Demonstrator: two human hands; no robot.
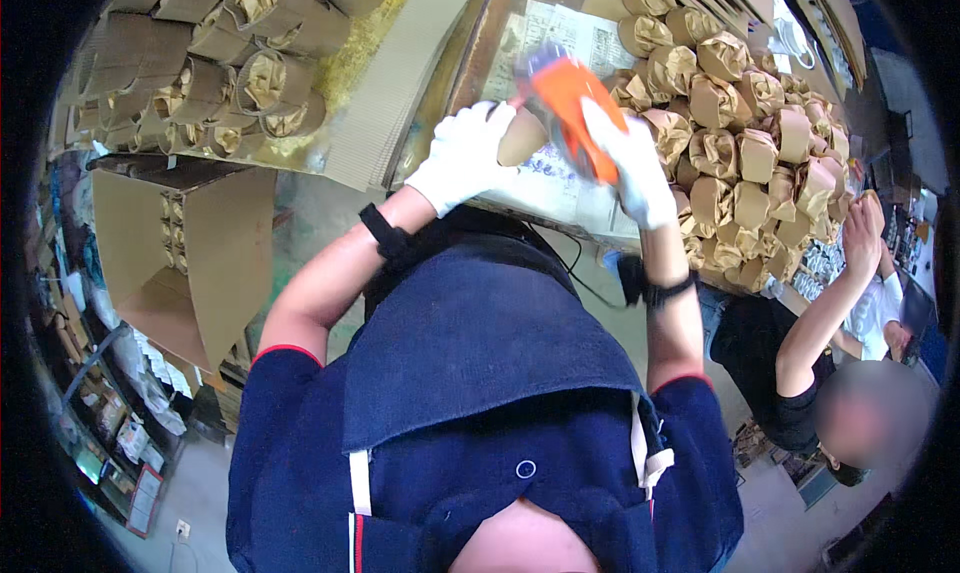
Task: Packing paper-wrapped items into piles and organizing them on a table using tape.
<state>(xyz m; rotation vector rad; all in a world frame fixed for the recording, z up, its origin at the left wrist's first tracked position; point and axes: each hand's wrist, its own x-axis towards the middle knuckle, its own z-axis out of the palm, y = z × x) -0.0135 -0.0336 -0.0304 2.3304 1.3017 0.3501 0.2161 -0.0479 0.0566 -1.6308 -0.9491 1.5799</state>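
Observation:
My left hand (462, 160), in a white glove, has its fingers closed around a small brown cardboard roll (522, 138) over the worktable. Part of the roll is covered by the fingers. My right hand (632, 163), also gloved in white, grips an orange handheld tool (572, 113). The tool is smeared by motion, so its exact kind does not show; its dark far end is close to the roll. Beneath both hands lie printed paper sheets (575, 28) on the tabletop.
Brown paper-wrapped bundles (735, 153) are heaped at the right of the table. On the left, cardboard-ringed bundles (262, 81) stand beside a corrugated strip (400, 73). An open cardboard box (185, 263) sits below. At right, a co-worker's hand (862, 235) is raised near the heap.

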